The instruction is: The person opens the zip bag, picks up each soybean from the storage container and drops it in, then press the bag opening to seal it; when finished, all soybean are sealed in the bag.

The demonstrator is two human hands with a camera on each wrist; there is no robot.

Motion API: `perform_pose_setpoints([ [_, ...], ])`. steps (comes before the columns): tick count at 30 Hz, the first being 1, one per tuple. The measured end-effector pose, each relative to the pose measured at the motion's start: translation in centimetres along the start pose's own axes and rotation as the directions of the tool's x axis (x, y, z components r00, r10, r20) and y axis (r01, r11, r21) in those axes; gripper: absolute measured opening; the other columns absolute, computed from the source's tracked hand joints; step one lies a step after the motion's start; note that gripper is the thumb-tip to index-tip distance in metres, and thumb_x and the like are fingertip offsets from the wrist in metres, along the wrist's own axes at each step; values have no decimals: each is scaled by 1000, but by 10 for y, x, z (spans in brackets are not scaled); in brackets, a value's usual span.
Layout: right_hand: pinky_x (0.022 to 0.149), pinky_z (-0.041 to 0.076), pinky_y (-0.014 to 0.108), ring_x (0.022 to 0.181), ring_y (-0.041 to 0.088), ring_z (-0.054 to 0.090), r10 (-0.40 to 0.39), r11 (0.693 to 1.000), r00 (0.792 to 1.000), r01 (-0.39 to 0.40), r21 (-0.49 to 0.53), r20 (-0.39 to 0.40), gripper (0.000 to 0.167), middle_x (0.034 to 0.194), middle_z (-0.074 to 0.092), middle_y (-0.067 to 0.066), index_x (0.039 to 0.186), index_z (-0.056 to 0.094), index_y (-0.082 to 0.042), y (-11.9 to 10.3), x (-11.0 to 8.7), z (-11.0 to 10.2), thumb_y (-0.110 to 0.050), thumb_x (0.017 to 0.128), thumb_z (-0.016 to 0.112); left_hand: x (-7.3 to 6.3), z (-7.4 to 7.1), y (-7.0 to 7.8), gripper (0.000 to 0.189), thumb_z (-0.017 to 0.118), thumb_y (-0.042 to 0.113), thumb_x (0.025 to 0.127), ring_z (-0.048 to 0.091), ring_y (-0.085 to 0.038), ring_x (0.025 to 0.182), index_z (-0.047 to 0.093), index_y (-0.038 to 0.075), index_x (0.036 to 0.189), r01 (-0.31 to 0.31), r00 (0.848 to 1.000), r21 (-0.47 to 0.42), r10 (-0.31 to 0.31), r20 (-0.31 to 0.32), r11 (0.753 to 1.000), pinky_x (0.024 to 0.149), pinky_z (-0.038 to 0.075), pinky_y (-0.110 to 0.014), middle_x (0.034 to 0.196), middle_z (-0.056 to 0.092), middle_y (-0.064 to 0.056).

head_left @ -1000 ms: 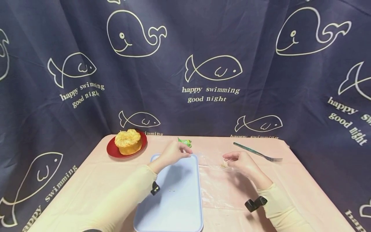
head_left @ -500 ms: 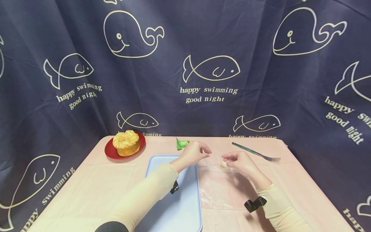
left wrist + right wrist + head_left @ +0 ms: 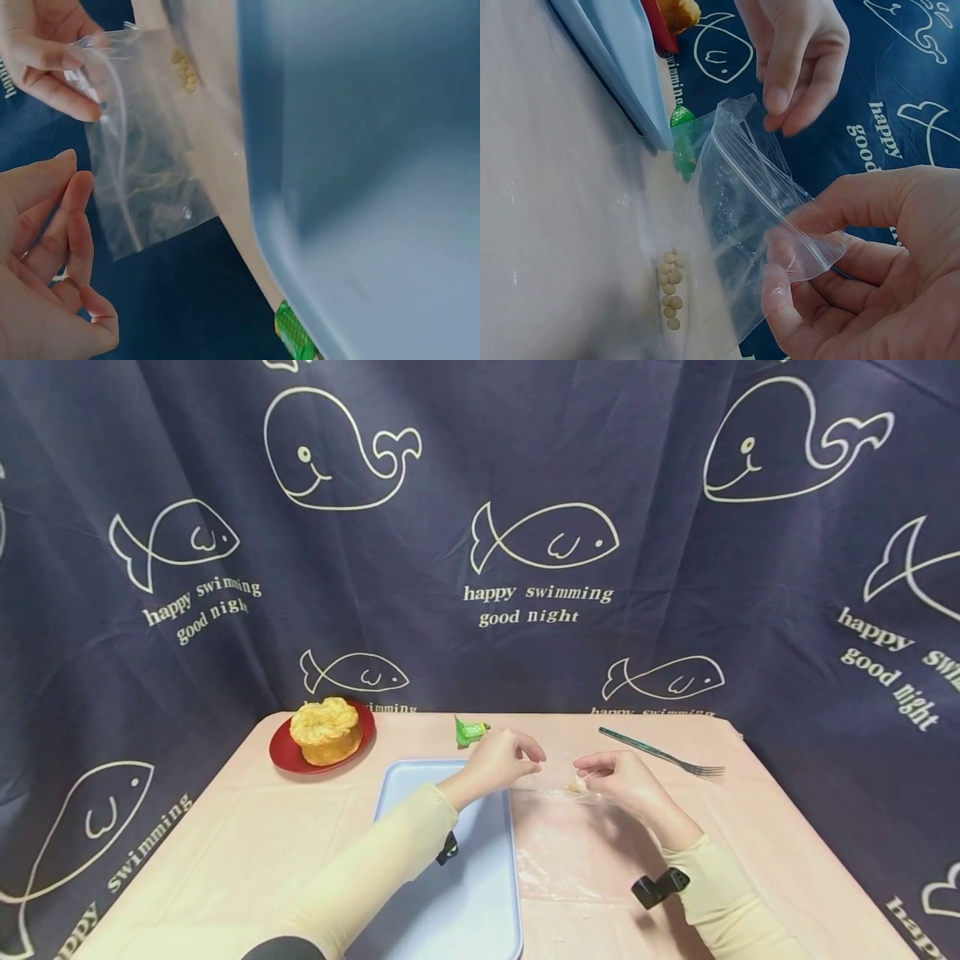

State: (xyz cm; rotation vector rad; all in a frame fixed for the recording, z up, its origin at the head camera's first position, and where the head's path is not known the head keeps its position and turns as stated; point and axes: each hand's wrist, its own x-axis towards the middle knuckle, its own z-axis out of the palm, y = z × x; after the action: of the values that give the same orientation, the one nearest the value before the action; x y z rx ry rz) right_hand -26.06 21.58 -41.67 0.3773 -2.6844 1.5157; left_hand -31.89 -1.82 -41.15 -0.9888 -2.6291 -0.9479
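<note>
Right hand: your right hand (image 3: 618, 777) pinches the zip edge of a clear bag (image 3: 735, 214) between thumb and fingers.
Left hand: your left hand (image 3: 501, 756) is held with thumb and fingers bent toward each other, the tips close together; you cannot tell from these views whether anything small is pinched there.
Clear bag: it hangs from your right hand, on the side facing your left; its zip strip runs from the right thumb toward your left fingertips, which are just beside the bag's edge.
Pale beads: a small cluster of round beads (image 3: 672, 291) lies low in the bag, below and just left of your right fingertips and to the right of your left hand.
Blue tray: the tray (image 3: 472, 885) lies left of your right hand, with your left forearm crossing above it and your left hand by its far right corner.
Green packet: the packet (image 3: 470, 732) sits beyond your left hand, slightly to its left.
Red plate: the plate (image 3: 283, 756) stands well left of your left hand and bears a golden bread (image 3: 327, 735).
Fork: the fork (image 3: 656, 750) lies on the pink worktop (image 3: 240, 827), beyond your right hand and a little to its right.
</note>
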Motion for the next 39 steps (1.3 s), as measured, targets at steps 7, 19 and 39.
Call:
perform_pose_setpoints([
  [7, 72, 53, 23, 91, 30, 68, -1, 1000, 1000, 0, 16, 4, 37, 105, 71, 27, 117, 65, 18, -2, 0, 0, 9, 81, 66, -23, -28, -8, 10, 82, 8, 83, 58, -6, 73, 80, 14, 90, 27, 1000, -86, -26, 18, 996, 68, 48, -24, 83, 74, 7],
  [19, 73, 54, 23, 92, 29, 69, 11, 1000, 1000, -11, 6, 3, 36, 106, 72, 26, 116, 67, 16, 0, 2, 4, 9, 81, 65, -80, -52, -45, 6, 82, 3, 83, 58, -2, 68, 79, 9, 85, 54, 990, -118, -38, 139, 992, 65, 49, -24, 81, 74, 4],
  [39, 70, 53, 21, 93, 30, 69, 23, 1000, 1000, -24, -13, -10, 35, 106, 72, 26, 115, 67, 16, -2, 3, 5, 8, 82, 66, -128, -50, -46, 16, 86, -1, 74, 61, 3, 65, 76, 11, 73, 62, 920, -56, -35, 389, 997, 67, 51, -20, 68, 71, 10],
])
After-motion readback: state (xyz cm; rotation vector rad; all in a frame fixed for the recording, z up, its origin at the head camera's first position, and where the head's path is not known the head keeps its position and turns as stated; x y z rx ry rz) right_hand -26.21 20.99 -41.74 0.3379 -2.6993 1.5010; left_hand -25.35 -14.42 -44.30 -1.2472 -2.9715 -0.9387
